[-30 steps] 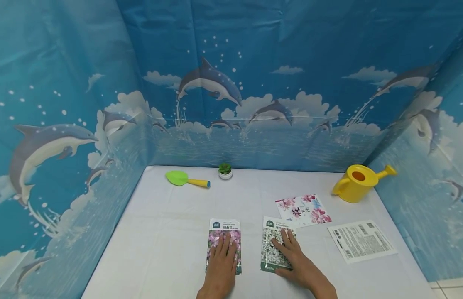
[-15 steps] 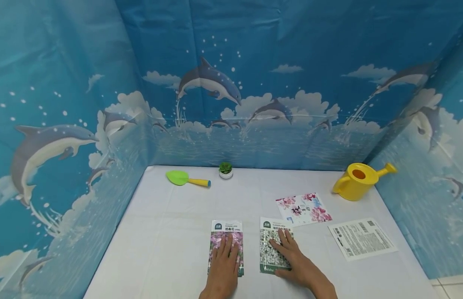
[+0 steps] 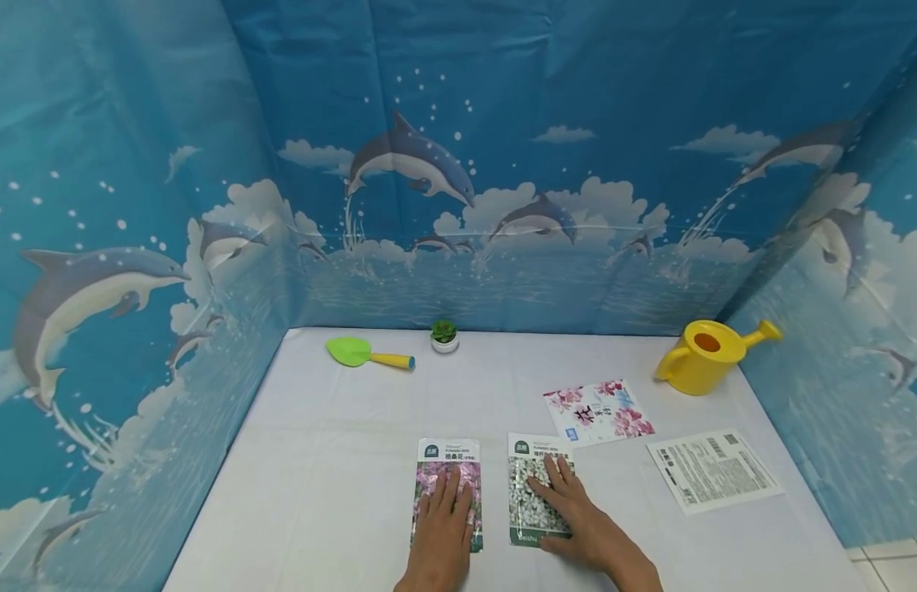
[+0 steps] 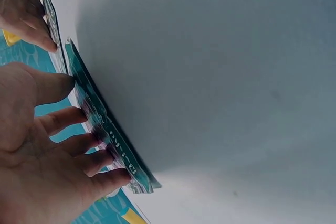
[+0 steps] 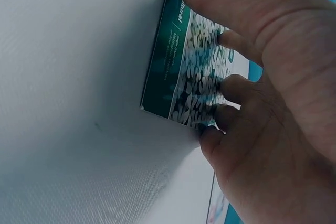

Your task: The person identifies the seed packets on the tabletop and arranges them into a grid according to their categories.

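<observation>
In the head view, a flower seed packet with pink blossoms (image 3: 427, 473) lies face up on the white tabletop. My left hand (image 3: 442, 526) rests on it with straight fingers; in the left wrist view, the fingertips touch the front of the pink packet (image 4: 107, 127) and the thumb is at its near corner. To the right lies a second seed packet, with white blossoms (image 3: 523, 493). Spread fingers of my right hand (image 3: 582, 522) press on it, and in the right wrist view the thumb lies on the packet's green band (image 5: 163, 72). A narrow gap separates both packets.
A card with pink flowers (image 3: 599, 413) lies behind the white-blossom packet. Farther right is a packet with its printed back up (image 3: 715, 470). Along the back stand a yellow watering can (image 3: 698, 358) and a small potted succulent (image 3: 444, 337), with a green trowel (image 3: 369, 353) lying nearby.
The white-blossom packet has slid left under my right hand. The pink packet has shifted slightly right under my left hand, so the gap between them is narrower.
</observation>
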Demonstrator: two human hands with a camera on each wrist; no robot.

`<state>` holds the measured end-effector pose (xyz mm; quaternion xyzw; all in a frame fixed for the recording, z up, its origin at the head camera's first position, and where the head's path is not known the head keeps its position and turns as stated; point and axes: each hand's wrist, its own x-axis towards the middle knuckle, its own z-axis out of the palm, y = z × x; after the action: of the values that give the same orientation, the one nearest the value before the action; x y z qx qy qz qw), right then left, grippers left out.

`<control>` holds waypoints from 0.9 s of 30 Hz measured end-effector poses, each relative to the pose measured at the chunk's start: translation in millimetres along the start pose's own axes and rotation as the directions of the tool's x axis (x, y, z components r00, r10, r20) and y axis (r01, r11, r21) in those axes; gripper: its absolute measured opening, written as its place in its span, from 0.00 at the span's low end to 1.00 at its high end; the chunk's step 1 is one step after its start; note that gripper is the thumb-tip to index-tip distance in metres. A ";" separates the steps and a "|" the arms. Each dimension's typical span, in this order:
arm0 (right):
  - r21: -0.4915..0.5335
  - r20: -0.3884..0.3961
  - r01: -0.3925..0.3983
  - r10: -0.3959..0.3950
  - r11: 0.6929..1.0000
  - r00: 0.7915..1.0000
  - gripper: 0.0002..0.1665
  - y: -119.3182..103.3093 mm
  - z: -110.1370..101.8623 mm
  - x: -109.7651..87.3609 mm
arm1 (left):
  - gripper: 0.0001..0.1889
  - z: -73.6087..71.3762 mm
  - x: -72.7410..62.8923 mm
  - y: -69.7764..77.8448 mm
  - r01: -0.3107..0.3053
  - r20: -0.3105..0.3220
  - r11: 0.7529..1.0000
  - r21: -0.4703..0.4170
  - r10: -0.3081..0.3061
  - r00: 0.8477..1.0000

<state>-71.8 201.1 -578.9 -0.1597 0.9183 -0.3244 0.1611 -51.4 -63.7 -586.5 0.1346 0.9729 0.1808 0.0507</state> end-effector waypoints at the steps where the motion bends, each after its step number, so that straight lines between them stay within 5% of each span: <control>1: -0.002 -0.002 0.003 -0.003 1.000 1.000 0.54 0.0 0.0 -0.2 | 0.27 0.5 0.3 0.1 0.000 0.000 1.000 0.000 0.000 1.000; 27: -0.034 -0.003 -0.001 0.001 0.999 1.000 0.55 0.1 5.6 -0.3 | 0.28 -2.8 0.9 4.0 0.012 0.026 1.000 -0.013 -0.011 1.000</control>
<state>-69.3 198.3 -583.0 -0.1613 0.9240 -0.3091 0.1573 -51.8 -60.7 -582.4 0.1310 0.9718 0.1850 0.0654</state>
